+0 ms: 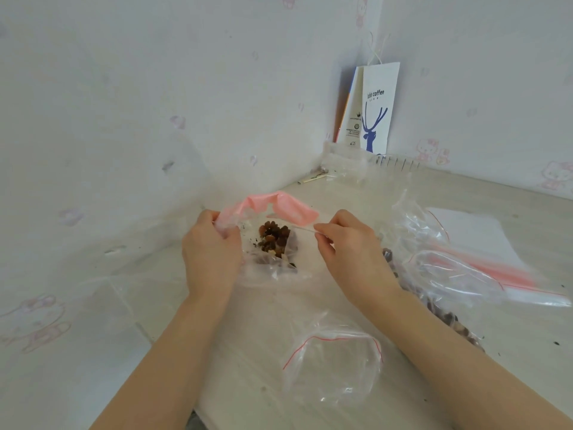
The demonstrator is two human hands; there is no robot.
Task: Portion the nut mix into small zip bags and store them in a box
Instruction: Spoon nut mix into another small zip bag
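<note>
A clear plastic bag with a pink zip band [280, 206] sits on the table, its mouth held wide. Inside lies a small heap of brown nut mix [274, 238]. My left hand [210, 252] grips the left end of the pink band. My right hand [350, 252] pinches the front lip of the bag on the right. A small empty zip bag with a red line [335, 364] lies near me between my forearms. More nut mix [440, 311] shows behind my right forearm, partly hidden.
Crumpled clear bags and a pile of pink-banded zip bags [465, 265] lie on the right. A clear box [369, 167] stands in the corner under a white coffee paper bag [373, 110]. Walls close off the left and back. Crumbs dot the pale table [502, 352].
</note>
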